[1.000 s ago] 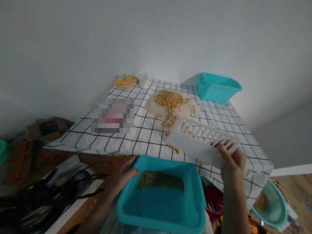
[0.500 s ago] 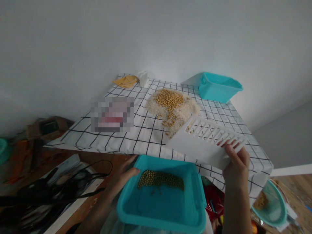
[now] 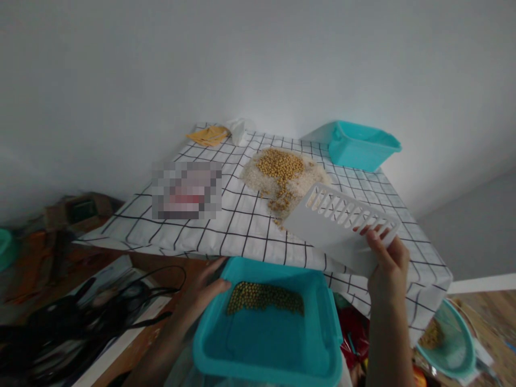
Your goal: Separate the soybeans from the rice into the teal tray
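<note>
Your right hand (image 3: 387, 263) grips the slotted white scraper (image 3: 338, 228), tilted over the worktop's (image 3: 226, 228) near edge. Your left hand (image 3: 205, 287) clasps the teal tub (image 3: 278, 344), steadying it below that edge, beans (image 3: 264, 297) inside. The bean-and-rice pile (image 3: 284, 174) lies farther back.

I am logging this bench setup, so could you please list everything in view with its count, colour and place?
tablecloth: one, white with black grid, over the table.
rice and bean pile: one, white rice under tan beans, far middle of the cloth.
slotted scraper: one, white, over the cloth's near right, in the right hand.
near tub: one, teal, below the table's near edge, beans along its far side.
far tub: one, teal, far right corner.
yellow cloth: one, far left corner.
cables: black tangle, lower left.
left hand: on the near tub's left rim.
right hand: gripping the scraper's slotted end.
</note>
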Tool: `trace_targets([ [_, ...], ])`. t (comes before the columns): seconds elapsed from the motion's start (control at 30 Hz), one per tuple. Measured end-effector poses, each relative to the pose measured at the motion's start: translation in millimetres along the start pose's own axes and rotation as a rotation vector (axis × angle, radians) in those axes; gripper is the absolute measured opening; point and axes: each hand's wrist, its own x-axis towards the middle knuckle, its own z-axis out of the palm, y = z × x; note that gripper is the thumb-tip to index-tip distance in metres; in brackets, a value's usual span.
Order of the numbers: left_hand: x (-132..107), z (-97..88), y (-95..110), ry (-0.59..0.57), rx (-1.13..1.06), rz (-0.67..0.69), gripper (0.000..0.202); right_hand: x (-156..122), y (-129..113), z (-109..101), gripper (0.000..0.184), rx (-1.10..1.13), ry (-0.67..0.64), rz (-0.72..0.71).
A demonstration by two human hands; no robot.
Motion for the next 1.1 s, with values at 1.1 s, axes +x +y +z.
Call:
trace_targets([
  [1.1, 6, -8.1, -14, -0.017, 0.016, 0.018, 0.060, -2, -4, 15, 0.017, 0.026, 0.001, -0.095],
])
